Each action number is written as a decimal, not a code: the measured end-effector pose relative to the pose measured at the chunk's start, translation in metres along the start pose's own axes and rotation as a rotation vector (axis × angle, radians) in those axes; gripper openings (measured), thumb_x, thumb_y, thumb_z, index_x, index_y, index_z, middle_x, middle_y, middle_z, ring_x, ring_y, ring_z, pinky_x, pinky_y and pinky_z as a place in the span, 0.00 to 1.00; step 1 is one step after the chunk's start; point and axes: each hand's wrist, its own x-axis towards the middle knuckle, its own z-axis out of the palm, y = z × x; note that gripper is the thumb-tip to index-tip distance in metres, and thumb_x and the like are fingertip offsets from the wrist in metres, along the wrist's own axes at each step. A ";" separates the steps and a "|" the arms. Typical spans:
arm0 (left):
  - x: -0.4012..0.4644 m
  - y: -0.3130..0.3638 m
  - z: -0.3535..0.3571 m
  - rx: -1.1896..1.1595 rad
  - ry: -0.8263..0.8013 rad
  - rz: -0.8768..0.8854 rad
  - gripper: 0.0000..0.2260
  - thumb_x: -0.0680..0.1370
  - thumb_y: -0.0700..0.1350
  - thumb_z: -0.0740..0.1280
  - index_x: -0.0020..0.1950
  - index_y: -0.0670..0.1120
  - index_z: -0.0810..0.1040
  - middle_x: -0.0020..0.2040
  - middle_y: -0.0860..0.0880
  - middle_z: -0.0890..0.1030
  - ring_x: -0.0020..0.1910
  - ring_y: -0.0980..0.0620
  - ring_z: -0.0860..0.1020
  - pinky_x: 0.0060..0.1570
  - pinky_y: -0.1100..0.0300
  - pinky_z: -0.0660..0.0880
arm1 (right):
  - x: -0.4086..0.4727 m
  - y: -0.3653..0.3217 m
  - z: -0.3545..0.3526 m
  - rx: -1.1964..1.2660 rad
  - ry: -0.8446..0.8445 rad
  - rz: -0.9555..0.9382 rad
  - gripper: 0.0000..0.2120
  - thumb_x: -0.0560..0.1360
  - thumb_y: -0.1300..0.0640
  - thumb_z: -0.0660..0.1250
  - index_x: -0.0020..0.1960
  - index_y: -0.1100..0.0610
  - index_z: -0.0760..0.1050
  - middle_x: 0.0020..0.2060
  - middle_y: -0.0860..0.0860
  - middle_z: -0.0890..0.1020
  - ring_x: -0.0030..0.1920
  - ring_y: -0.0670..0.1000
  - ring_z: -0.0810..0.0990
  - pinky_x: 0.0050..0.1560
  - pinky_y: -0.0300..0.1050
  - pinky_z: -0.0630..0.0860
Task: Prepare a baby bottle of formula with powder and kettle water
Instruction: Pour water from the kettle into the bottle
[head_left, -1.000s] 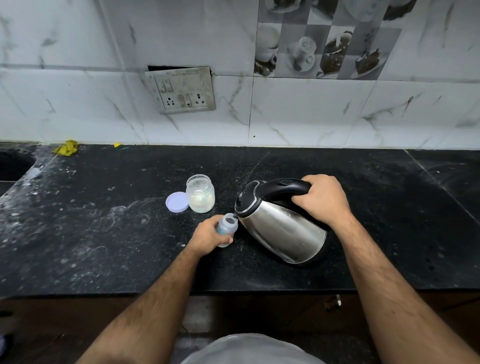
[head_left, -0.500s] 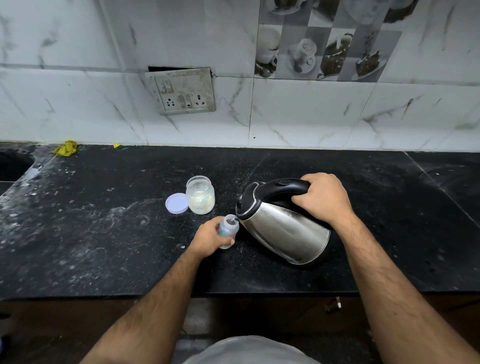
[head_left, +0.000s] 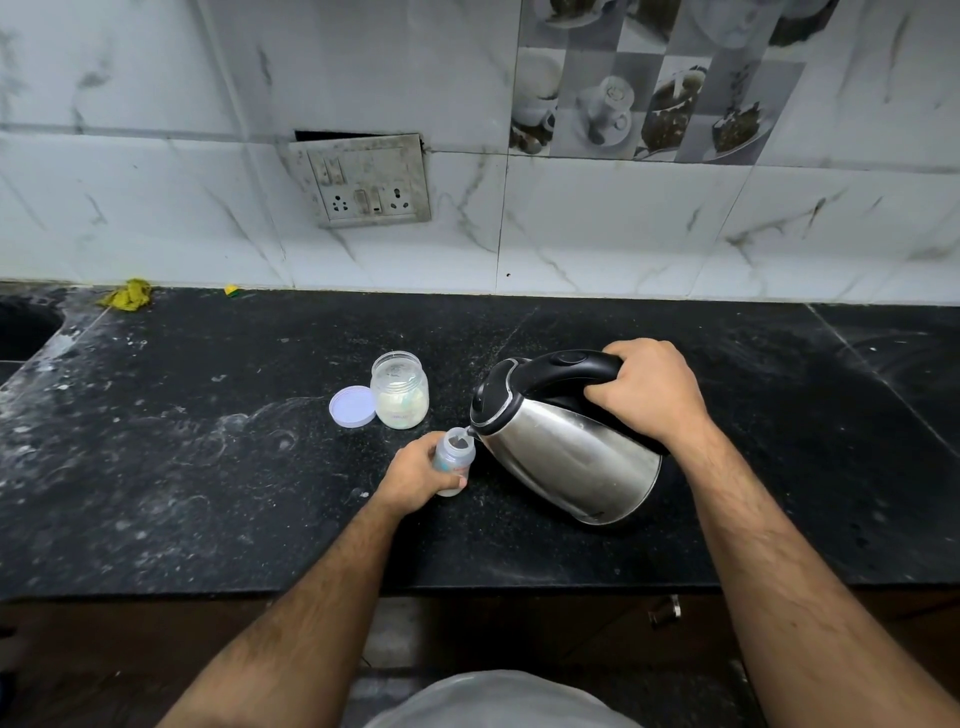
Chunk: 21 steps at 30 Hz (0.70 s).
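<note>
Near the middle of the frame, the left hand (head_left: 415, 475) grips a small clear bottle (head_left: 454, 462), fingers curled round its left side. The bottle stands upright on the black counter (head_left: 208, 493), its mouth open and uncapped. Just to its right, the right hand (head_left: 649, 395) is wrapped round the black handle of a steel kettle (head_left: 566, 457). The kettle is tilted to the left, its base lifted at the right, and its spout sits right at the rim of the bottle's mouth. Whether water is running from the spout cannot be told at this size.

Above and slightly left of the bottle, a jar (head_left: 399, 389) stands upright on the counter with no lid on. It holds pale powder that fills its lower part. Its lid (head_left: 352, 407), round and pale lilac, lies flat on the counter, touching or just beside the jar's left side.

The counter is dark stone, dusted with pale smears and specks, most heavily toward the left. At the far left edge of the frame part of a sink (head_left: 21, 332) shows. Along the back edge of the counter, upper left, lie a crumpled yellow scrap (head_left: 127, 295) and, to its right, a smaller yellow bit (head_left: 232, 290).

The wall behind is white marbled tile. A grimy socket plate (head_left: 363, 182) is set in it above the jar, and at the upper right is a tile (head_left: 649, 78) printed with cups and dishes.

At the bottom centre of the frame, a grey garment (head_left: 498, 701) of the person shows between the two bare forearms.
</note>
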 end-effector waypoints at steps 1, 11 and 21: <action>0.000 0.000 0.000 0.003 0.000 -0.001 0.26 0.65 0.38 0.79 0.60 0.52 0.78 0.52 0.53 0.84 0.55 0.53 0.81 0.60 0.58 0.74 | 0.000 0.000 0.000 -0.002 0.000 0.000 0.05 0.62 0.53 0.70 0.30 0.51 0.74 0.23 0.46 0.76 0.28 0.46 0.75 0.28 0.40 0.65; 0.001 0.000 -0.001 0.001 0.002 0.003 0.26 0.65 0.37 0.79 0.59 0.53 0.78 0.52 0.53 0.84 0.54 0.53 0.81 0.57 0.59 0.74 | 0.003 -0.002 -0.002 -0.011 0.003 -0.006 0.03 0.62 0.52 0.69 0.32 0.51 0.76 0.24 0.46 0.77 0.29 0.45 0.75 0.28 0.40 0.66; -0.001 -0.001 0.000 -0.022 0.004 -0.001 0.25 0.65 0.37 0.79 0.58 0.53 0.78 0.52 0.53 0.84 0.55 0.52 0.81 0.60 0.57 0.75 | 0.003 -0.003 -0.004 -0.007 -0.002 -0.009 0.04 0.62 0.53 0.69 0.31 0.52 0.76 0.23 0.47 0.76 0.28 0.46 0.75 0.28 0.40 0.64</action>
